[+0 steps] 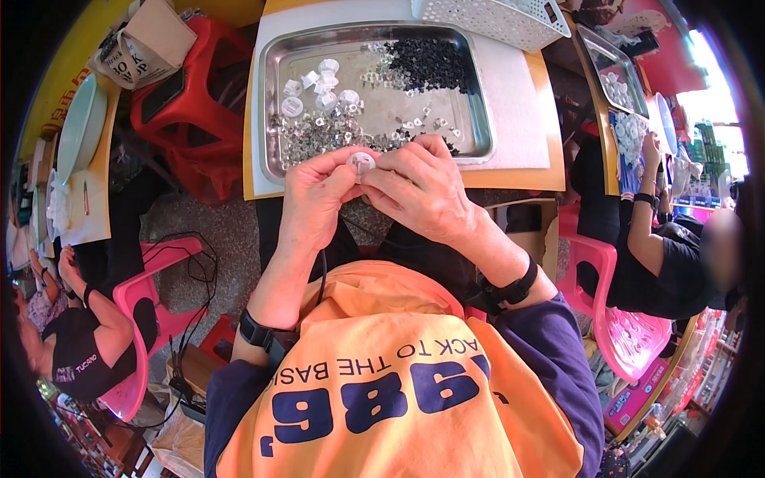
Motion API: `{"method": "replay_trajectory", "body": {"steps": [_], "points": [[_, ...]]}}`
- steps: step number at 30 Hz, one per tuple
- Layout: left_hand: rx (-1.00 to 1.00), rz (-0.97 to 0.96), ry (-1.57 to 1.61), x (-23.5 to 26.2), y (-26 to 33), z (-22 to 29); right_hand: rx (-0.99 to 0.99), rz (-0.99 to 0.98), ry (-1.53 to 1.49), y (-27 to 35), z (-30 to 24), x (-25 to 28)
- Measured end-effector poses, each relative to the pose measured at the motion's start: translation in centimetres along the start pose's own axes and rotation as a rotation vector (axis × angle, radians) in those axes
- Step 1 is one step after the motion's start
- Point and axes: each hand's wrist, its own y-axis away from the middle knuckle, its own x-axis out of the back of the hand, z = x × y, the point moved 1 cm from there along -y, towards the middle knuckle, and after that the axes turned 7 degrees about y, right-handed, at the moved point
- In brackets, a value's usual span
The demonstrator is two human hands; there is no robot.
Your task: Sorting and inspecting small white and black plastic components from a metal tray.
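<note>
We pinch a small white round cap [361,162] between both hands: left hand [319,195] at nine o'clock, right hand [418,187] at three, steel tray [275,119] at twelve.

A wooden tabletop [550,151] is carrying a white sheet [510,103], and on that sheet a steel tray [478,119] is sitting (small clear caps, grey bits and black pieces are lying heaped inside it). A white perforated basket [494,17] is resting at the far edge, just beside the tray.
</note>
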Motion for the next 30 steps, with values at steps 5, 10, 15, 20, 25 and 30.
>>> {"method": "replay_trajectory", "body": {"steps": [5, 10, 15, 20, 25, 30], "points": [[0.038, 0.031, -0.049, 0.1, 0.3, -0.4, 0.025, 0.001, 0.022, 0.5, -0.1, 0.1], [0.123, -0.005, 0.025, 0.5, 0.5, -0.5, 0.087, -0.058, 0.022, 0.8, 0.4, 0.3], [0.186, -0.022, -0.01, 0.1, 0.5, 0.0, 0.104, -0.075, 0.013, 1.2, 0.9, 0.1], [0.214, -0.025, -0.039, 0.7, 0.0, -0.4, 0.112, -0.075, 0.021, 1.3, 1.3, -0.6], [0.264, -0.079, 0.32, 1.1, 0.0, 0.9, 0.016, -0.052, -0.049, 0.6, 1.4, -0.1], [0.25, -0.159, 0.388, 1.7, -0.5, 1.0, -0.043, 0.009, -0.089, 0.4, 1.6, -0.1]]}}
